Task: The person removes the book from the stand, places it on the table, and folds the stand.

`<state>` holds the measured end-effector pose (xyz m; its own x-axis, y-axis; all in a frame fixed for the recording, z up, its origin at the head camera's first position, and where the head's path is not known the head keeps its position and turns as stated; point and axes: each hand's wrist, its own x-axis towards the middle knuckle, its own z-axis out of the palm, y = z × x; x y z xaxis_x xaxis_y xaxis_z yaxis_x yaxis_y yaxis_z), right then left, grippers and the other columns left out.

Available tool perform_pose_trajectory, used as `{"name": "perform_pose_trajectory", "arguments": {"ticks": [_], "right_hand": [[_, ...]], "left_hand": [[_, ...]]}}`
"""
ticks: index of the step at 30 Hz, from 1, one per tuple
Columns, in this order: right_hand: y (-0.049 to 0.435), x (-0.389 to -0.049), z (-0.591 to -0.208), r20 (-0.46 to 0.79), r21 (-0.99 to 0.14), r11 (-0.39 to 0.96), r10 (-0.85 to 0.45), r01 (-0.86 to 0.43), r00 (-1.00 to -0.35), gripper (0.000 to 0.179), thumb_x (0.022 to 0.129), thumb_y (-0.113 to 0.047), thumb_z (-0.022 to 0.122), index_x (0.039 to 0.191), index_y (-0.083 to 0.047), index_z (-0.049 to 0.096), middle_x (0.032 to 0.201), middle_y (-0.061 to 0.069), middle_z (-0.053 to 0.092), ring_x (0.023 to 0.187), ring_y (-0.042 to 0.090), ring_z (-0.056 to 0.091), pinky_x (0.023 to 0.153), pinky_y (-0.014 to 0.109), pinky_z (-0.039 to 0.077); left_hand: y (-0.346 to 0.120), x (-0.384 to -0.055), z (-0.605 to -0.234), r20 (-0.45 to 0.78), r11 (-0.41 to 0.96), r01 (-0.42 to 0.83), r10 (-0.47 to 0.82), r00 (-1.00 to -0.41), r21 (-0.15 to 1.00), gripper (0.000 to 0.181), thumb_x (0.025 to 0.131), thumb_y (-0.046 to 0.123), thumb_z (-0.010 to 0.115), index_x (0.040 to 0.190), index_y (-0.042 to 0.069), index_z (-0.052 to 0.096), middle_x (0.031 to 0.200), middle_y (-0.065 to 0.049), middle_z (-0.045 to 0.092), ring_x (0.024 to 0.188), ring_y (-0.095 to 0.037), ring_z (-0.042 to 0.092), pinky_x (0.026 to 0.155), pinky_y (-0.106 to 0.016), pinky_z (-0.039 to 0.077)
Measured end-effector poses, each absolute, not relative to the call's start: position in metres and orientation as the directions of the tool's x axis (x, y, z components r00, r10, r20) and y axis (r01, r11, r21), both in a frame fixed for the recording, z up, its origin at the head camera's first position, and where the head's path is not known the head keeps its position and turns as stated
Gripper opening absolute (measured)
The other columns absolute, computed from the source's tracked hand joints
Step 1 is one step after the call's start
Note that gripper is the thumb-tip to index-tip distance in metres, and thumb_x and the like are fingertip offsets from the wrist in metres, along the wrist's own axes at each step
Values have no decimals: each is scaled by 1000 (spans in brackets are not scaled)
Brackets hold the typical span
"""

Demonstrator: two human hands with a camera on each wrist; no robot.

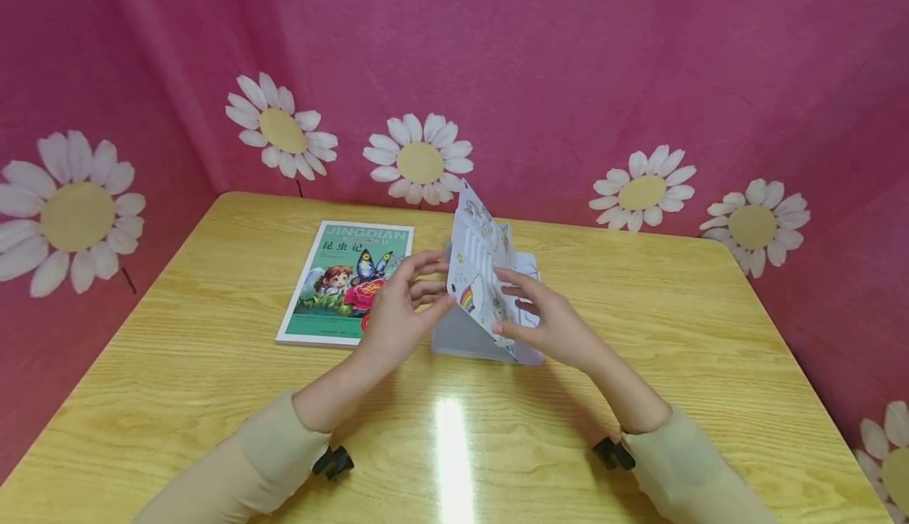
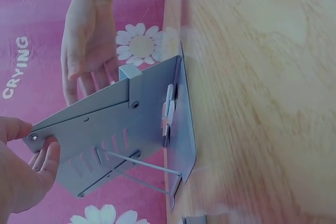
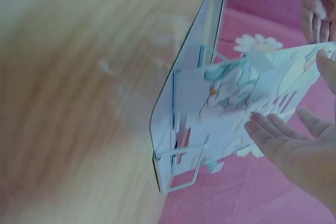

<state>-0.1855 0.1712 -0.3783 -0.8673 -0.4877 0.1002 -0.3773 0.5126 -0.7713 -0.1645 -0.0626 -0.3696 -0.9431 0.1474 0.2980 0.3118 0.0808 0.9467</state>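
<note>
A metal book stand (image 1: 477, 271) with a white panel printed with a rainbow and cartoon figures stands on the table, its panel tilted up from the base plate (image 1: 469, 338). My left hand (image 1: 399, 307) pinches the panel's edge near a corner, thumb and fingers on opposite sides. Seen from the left wrist, the grey back (image 2: 105, 124) has slots and a wire support leg (image 2: 142, 163) reaching down to the base. My right hand (image 1: 550, 319) is at the printed front, its fingers extended and spread close over that face.
Left of the stand lies a green-covered book (image 1: 330, 279) with a butterfly and a cartoon child. The wooden table (image 1: 234, 295) meets a pink curtain (image 1: 540, 74) with white daisies behind it. Both wrists carry small black devices (image 1: 332, 462).
</note>
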Motion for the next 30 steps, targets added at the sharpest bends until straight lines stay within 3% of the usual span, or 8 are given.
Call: {"name": "perform_pose_trajectory", "arguments": {"ticks": [8,20,30], "right_hand": [[170,-171,-385,138,-763,511,-470,-396,-872,73,79,-21,77,142,-12,41,137,16,50,116,33,57,95,44,48],[171,-166,-384,180,-767,506,-421,-395,-889,74,79,-17,77,142,-11,40,140,13,47,122,29,52,98,42,46],[167,-166,-379,241,-797,460,-351,-391,-905,72,80,-8,75,142,-9,39,142,12,44,123,31,51,97,43,46]], "left_hand": [[-60,-165,-366,312,83,328,162,-936,941,53,85,0,66,133,5,45,123,-12,59,104,-24,64,85,-29,53],[-51,-167,-352,353,93,390,275,-895,916,45,90,-14,45,132,4,46,127,-10,58,105,-21,64,86,-22,52],[-44,-175,-343,359,158,451,407,-840,878,48,89,-14,42,133,5,46,128,-6,57,110,-16,61,89,-22,50]]}}
